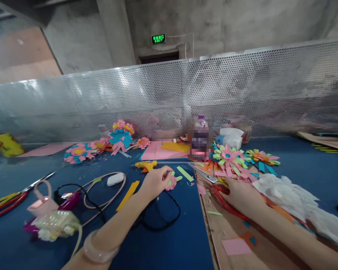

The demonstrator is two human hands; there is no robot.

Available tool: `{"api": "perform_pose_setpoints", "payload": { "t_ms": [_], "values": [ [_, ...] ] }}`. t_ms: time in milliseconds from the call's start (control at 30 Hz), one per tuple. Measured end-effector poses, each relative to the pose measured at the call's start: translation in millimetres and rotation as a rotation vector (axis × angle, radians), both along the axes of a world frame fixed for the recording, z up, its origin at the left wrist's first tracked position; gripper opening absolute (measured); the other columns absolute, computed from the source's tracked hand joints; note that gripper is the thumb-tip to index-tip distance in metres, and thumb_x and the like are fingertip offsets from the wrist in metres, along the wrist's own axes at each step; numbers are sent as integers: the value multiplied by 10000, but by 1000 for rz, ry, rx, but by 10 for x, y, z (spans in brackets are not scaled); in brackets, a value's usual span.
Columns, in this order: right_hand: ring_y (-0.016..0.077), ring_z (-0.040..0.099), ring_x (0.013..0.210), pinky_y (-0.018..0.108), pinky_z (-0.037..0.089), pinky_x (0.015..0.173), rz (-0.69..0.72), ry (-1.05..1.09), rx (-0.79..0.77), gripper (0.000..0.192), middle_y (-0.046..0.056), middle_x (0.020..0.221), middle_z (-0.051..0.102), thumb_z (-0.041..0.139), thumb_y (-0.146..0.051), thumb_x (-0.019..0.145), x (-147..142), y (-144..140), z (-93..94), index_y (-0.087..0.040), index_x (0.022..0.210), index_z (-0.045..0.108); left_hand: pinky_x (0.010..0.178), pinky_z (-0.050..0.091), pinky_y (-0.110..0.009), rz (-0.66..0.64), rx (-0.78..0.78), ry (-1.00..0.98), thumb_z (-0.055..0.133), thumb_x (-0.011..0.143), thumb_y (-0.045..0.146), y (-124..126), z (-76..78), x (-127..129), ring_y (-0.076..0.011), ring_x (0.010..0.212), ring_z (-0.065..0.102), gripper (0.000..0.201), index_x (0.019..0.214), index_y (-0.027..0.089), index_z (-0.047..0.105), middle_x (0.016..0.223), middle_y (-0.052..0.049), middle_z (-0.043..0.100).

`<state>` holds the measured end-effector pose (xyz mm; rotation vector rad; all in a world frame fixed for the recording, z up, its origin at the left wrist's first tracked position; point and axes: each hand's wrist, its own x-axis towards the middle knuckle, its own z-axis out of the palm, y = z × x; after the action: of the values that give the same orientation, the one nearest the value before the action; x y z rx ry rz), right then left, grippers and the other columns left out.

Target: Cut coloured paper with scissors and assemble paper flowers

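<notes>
- Pink paper flower (171, 183) on blue table (163, 243), pinched in left hand (155, 182) fingertips
- right hand (242, 195) closed around red-handled scissors (211, 180), blades open, on brown board (228, 232)
- yellow glue gun (146, 165) lies just beyond

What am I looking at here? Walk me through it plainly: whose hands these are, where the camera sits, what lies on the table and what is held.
This is one picture from a camera worn on a person's head, looking forward and down at their own bare hands. The left hand pinches a small pink paper flower on the blue table. The right hand grips red-handled scissors over a brown board. Behind them lie finished paper flowers, a yellow glue gun, paper strips, a bottle and black cable. Another pair of scissors lies far left. A perforated metal screen closes off the back.
</notes>
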<state>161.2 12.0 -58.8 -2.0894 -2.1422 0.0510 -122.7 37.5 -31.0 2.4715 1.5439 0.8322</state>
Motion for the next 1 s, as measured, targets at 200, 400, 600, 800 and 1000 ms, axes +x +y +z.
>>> {"api": "perform_pose_setpoints", "payload": {
  "t_ms": [200,400,600,800,1000],
  "values": [
    [270,629,758,308,378,555,32,-26,12,307,113,833,669,383,-426,814,16,15,-28,-177,884,550,526,306,-210,-16,-14,-4,412,840,276,-26,33,6,-104,542,480,214,917,199,596,616,20,567],
    [276,630,775,305,375,550,36,-39,9,302,120,849,667,385,-427,817,13,7,-18,-171,866,537,509,293,-204,-41,-53,14,412,838,276,-43,21,12,-95,517,463,227,933,206,607,601,22,569],
    [270,630,764,296,363,534,40,-30,0,300,110,846,669,377,-428,821,6,-6,5,-176,863,534,513,289,-203,-55,-68,39,413,836,271,-73,53,18,-93,516,461,238,947,207,613,621,17,591],
    [258,631,767,282,344,533,60,-26,4,287,114,852,670,391,-412,814,13,-7,7,-174,868,541,514,285,-199,-56,-82,58,405,838,272,-97,82,26,-95,518,474,253,965,213,616,621,15,599],
    [244,630,741,272,345,531,65,-24,0,255,111,817,666,412,-382,808,3,-18,34,-172,864,543,497,273,-201,-45,-67,44,394,850,289,-79,63,11,-93,474,457,260,967,200,608,517,36,517]
  ]
}}
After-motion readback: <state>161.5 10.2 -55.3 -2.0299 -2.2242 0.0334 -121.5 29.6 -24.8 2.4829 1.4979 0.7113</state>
